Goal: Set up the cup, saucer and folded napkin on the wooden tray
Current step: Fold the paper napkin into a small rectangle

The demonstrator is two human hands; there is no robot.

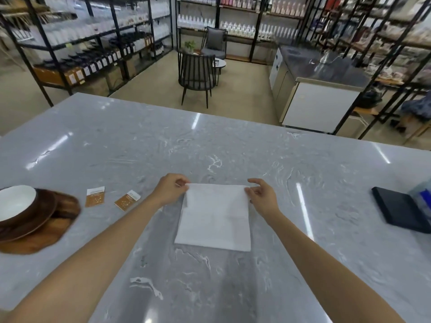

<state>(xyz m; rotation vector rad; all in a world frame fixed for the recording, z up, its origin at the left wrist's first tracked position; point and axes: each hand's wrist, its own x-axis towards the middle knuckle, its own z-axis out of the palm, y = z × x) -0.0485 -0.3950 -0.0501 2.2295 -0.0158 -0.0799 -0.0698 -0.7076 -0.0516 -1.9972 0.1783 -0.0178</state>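
Observation:
A white napkin [215, 217] lies flat on the grey marble counter in front of me. My left hand [170, 188] pinches its far left corner and my right hand [260, 194] pinches its far right corner. At the left edge of the view a wooden tray [39, 238] rests on the counter. On the tray sits a dark brown saucer [30, 222] with a cup [16, 202] on it, brown outside and white inside.
Two small orange-and-white sachets [95, 196] [127, 200] lie between the tray and the napkin. A dark flat case [401, 209] and a bluish object [423, 197] sit at the right edge. Chairs, shelves and a cabinet stand beyond the counter.

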